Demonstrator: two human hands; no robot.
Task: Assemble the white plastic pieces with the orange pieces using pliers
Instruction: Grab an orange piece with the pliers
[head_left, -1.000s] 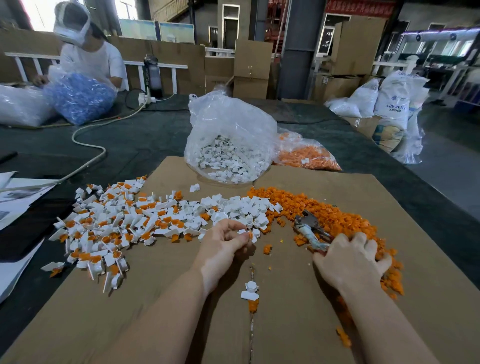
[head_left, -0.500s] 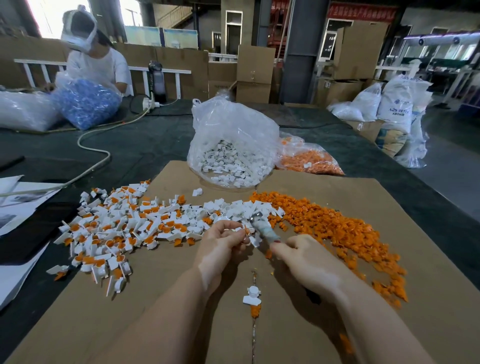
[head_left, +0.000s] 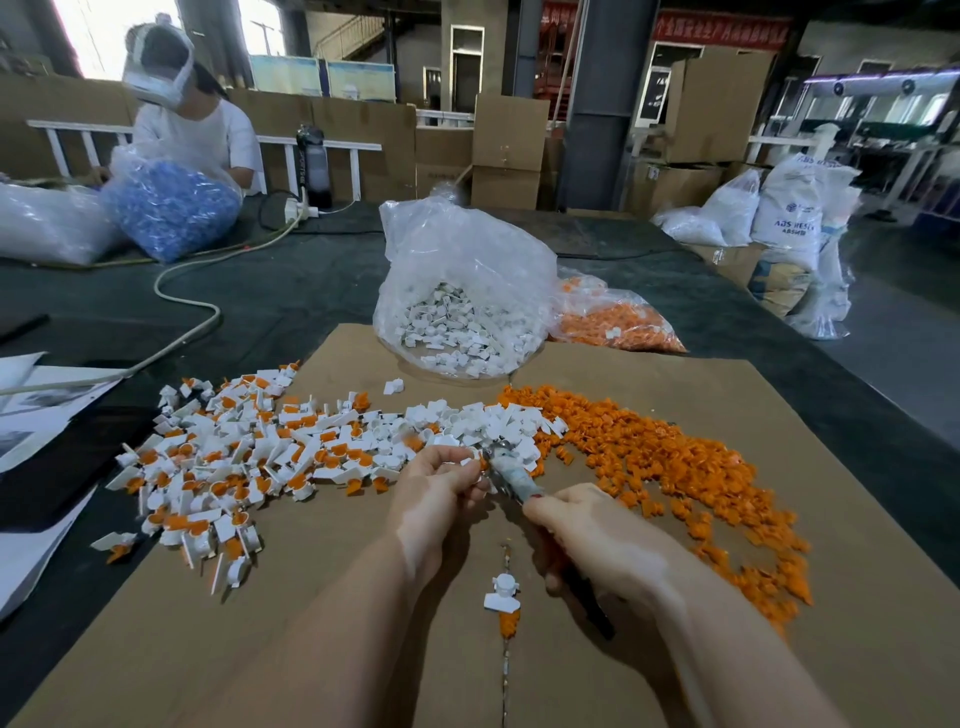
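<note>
The right hand (head_left: 587, 530), which a second ago lay on the orange pieces (head_left: 675, 457) beside the pliers (head_left: 511, 475), picked them up and brought their tip to the white piece pinched in the left hand (head_left: 441, 483)

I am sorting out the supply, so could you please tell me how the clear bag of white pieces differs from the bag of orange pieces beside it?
The bag of white pieces stands tall with its top bunched up; the bag of orange pieces lies low and slumped. The white bag sits partly on the cardboard sheet; the orange bag lies behind that sheet's far edge, on the dark table. The white bag looks larger. Both are clear plastic and hold loose small parts.
</note>
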